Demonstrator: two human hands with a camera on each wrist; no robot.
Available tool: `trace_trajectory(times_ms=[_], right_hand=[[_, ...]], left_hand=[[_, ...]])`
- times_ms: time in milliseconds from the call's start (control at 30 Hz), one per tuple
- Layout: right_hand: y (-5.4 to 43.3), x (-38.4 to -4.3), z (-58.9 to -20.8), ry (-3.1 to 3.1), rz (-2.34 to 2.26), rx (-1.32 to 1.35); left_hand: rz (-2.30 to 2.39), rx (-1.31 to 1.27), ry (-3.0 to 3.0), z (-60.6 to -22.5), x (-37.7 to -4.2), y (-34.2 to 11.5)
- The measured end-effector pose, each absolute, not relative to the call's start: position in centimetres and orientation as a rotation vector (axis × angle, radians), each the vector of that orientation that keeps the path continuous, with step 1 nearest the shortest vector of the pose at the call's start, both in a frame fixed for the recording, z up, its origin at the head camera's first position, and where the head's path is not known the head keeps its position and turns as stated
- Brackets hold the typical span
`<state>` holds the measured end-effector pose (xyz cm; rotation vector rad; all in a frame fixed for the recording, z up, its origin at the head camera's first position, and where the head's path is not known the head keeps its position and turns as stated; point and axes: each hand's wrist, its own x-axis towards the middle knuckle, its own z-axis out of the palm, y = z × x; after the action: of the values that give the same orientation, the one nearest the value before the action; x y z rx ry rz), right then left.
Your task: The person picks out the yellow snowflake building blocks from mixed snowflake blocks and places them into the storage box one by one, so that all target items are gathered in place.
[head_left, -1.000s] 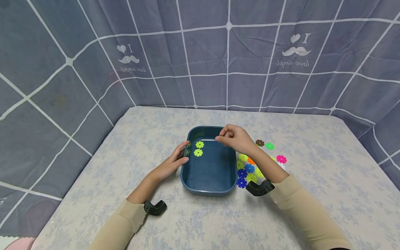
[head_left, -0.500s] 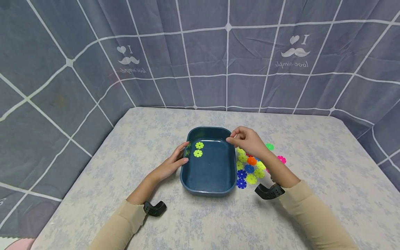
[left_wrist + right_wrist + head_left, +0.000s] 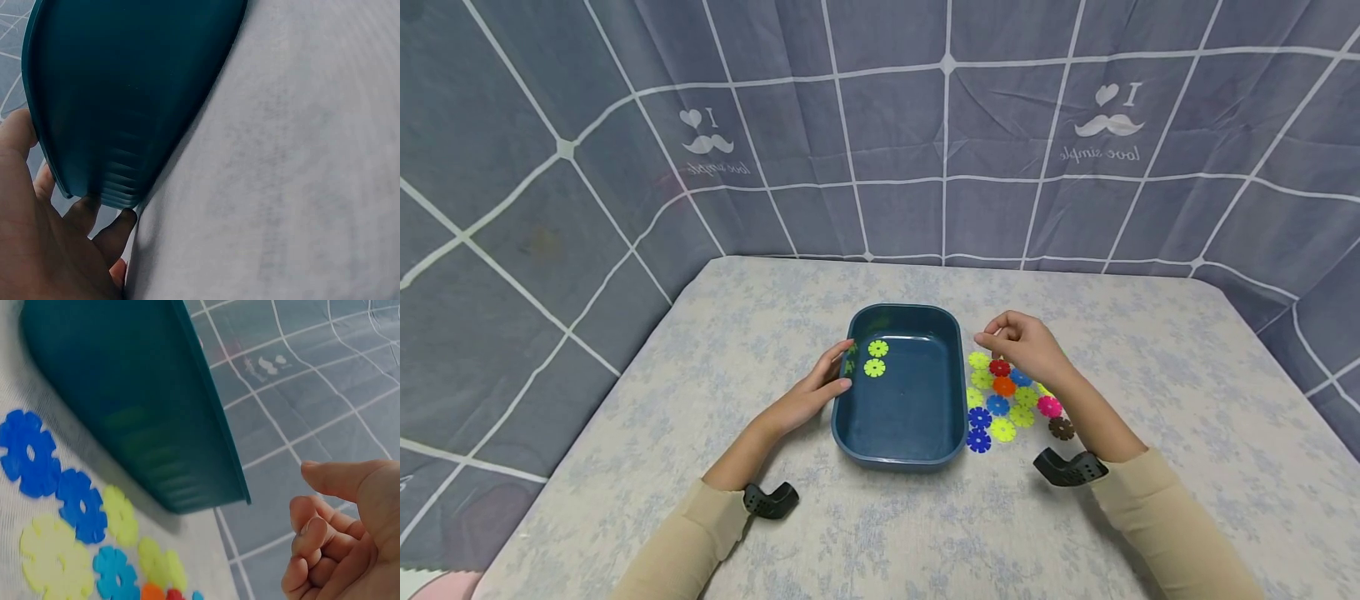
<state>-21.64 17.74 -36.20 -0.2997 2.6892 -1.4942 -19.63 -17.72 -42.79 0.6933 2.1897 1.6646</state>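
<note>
Against the left wall of a dark teal plastic basin [image 3: 898, 417], my left hand [image 3: 805, 400] rests with its fingers fairly straight. In the left wrist view the thumb touches the rim and other fingertips touch lower on the wall. Two yellow-green notched snowflake discs [image 3: 875, 367] lie inside the basin, towards its left side. My right hand [image 3: 1026, 346] hovers right of the basin, above the far part of the loose discs. Its fingers are loosely curled, the thumb stands apart from them, and the right wrist view shows nothing held.
Right of the basin lie several loose discs, among them dark blue discs [image 3: 978, 439], an orange disc [image 3: 1003, 386], a pink disc [image 3: 1049, 406] and a brown disc [image 3: 1062, 428]. A grey-blue checked curtain [image 3: 895, 125] hangs behind the pale patterned table [image 3: 880, 533].
My right hand has moved right, from over the basin's far right corner to above the loose discs. The left hand, the basin and its two discs stay in place.
</note>
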Motion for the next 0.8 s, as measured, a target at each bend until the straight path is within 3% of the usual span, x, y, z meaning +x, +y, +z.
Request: trace_trajectory(times_ms=[800], right_hand=[[22.9,-20.9,-38.9,2.661,-1.475,-0.176]], left_hand=[[1.660,0.696,2.201,-42.6,-19.5,-17.7]])
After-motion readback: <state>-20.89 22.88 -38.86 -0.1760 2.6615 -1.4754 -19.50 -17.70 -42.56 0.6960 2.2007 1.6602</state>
